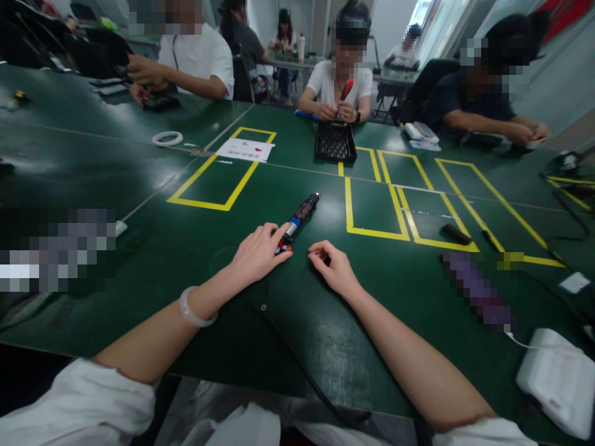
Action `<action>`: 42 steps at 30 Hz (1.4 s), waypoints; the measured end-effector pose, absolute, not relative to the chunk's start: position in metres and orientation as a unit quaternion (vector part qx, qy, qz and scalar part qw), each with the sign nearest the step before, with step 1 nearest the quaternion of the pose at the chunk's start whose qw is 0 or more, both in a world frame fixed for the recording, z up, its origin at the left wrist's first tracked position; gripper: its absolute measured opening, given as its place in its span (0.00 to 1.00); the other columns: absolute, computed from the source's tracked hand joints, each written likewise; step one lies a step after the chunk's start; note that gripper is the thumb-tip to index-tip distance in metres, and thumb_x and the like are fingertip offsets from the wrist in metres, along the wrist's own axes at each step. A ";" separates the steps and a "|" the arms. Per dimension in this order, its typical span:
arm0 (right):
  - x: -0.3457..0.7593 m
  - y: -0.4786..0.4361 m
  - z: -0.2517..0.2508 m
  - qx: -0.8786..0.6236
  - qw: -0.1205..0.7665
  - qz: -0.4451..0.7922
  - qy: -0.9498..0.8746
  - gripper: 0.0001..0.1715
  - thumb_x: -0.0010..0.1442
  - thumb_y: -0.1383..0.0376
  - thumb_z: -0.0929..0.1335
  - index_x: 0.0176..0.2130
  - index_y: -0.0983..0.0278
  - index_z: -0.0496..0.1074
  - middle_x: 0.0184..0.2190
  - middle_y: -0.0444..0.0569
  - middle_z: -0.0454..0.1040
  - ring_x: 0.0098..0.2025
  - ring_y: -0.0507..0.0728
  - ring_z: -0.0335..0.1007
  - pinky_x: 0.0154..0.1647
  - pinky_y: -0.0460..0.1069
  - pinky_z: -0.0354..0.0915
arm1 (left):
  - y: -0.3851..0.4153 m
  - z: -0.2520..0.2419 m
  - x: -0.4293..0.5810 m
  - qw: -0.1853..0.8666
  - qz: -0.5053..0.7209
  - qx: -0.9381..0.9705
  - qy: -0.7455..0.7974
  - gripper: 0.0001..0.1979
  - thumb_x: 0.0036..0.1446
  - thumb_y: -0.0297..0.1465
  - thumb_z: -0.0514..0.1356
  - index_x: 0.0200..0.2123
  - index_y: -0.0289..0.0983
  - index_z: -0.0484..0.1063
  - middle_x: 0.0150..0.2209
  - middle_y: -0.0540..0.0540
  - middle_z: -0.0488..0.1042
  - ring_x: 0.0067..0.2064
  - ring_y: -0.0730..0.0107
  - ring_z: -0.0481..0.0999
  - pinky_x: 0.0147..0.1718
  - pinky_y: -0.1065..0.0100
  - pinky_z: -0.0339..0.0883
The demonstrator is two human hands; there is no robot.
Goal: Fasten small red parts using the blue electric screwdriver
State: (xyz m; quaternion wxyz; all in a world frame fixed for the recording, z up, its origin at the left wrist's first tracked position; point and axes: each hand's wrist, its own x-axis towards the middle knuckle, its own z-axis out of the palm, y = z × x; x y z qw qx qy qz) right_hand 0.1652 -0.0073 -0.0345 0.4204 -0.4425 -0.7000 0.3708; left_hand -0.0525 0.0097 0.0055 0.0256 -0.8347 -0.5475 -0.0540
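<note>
My left hand (260,253) lies over the near end of an electric screwdriver (303,212) and holds it against the green table. The tool points away and to the right. Its housing looks partly opened, with a silver and blue motor part and small red and orange pieces showing beside my thumb. A dark cord (297,356) runs from under that hand toward the table's front edge. To the right of the tool, my right hand (332,263) hovers low with curled fingers, thumb near the fingertips. Whatever small thing may be pinched there is too small to tell.
Yellow tape outlines (379,234) mark the table. A black tray (335,144) stands opposite, before a seated person. A white paper (245,150) and tape roll (167,139) lie far left. At right are a dark phone-like object (478,291), a white charger (558,381) and cables.
</note>
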 end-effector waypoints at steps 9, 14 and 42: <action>0.167 -0.007 -0.036 -0.464 0.419 0.394 -0.673 0.07 0.61 0.63 0.64 0.39 0.62 0.70 0.24 0.40 0.67 0.25 0.51 0.63 0.29 0.46 0.59 | 0.059 0.006 -0.127 -0.005 -0.032 -0.733 -0.680 0.35 0.61 0.50 0.49 0.67 0.41 0.53 0.56 0.34 0.62 0.54 0.46 0.67 0.47 0.54 0.65; 0.167 -0.007 -0.033 -0.469 0.409 0.399 -0.674 0.07 0.61 0.63 0.64 0.37 0.63 0.70 0.22 0.40 0.66 0.25 0.51 0.63 0.29 0.46 0.58 | 0.079 0.005 -0.175 -0.044 -0.041 -0.670 -0.740 0.37 0.60 0.53 0.49 0.67 0.41 0.52 0.58 0.32 0.59 0.56 0.43 0.64 0.50 0.51 0.64; 0.169 -0.004 -0.038 -0.421 0.425 0.510 -0.618 0.09 0.60 0.60 0.66 0.38 0.64 0.69 0.25 0.42 0.71 0.28 0.51 0.68 0.34 0.48 0.64 | 0.050 0.008 -0.095 -0.231 -0.241 -0.796 -0.506 0.20 0.64 0.40 0.50 0.52 0.36 0.72 0.49 0.42 0.75 0.49 0.62 0.73 0.51 0.62 0.64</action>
